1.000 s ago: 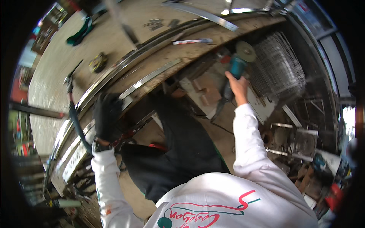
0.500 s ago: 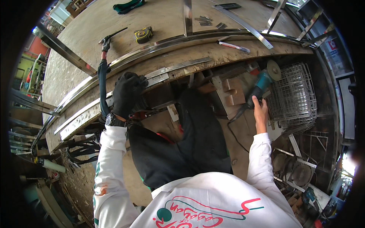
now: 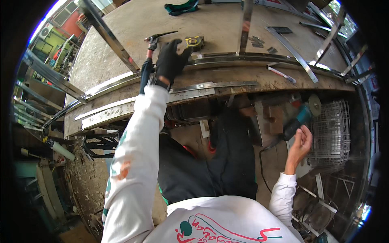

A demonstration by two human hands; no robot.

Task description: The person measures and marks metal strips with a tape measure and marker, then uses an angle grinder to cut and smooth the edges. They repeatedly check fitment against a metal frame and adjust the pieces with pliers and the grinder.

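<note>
My left hand point(image 3: 172, 60), in a black glove, reaches over the bench with fingers spread and nothing in them. Just beyond its fingertips lies a yellow and black tape measure point(image 3: 195, 43). Left of the hand is a welding torch point(image 3: 150, 44) with a dark cable sleeve. My bare right hand point(image 3: 300, 146) is at the lower right, fingers loosely bent, beside the rear of a teal and black angle grinder point(image 3: 299, 121). Whether its fingertips still touch the grinder is hard to see. The grinder lies below the bench edge, its disc pointing away from me.
A shiny metal frame point(image 3: 210, 60) with uprights crosses the bench. Flat metal strips point(image 3: 107, 115) lie along the near edge. A marker point(image 3: 281, 74), a steel square point(image 3: 296, 56) and small metal pieces point(image 3: 256, 41) are farther right. A wire basket point(image 3: 330, 133) stands beside the grinder.
My left hand has moved from the strips at the bench edge forward toward the tape measure, its fingers spreading. My right hand has loosened from the grinder's rear end. The view has shifted left.
</note>
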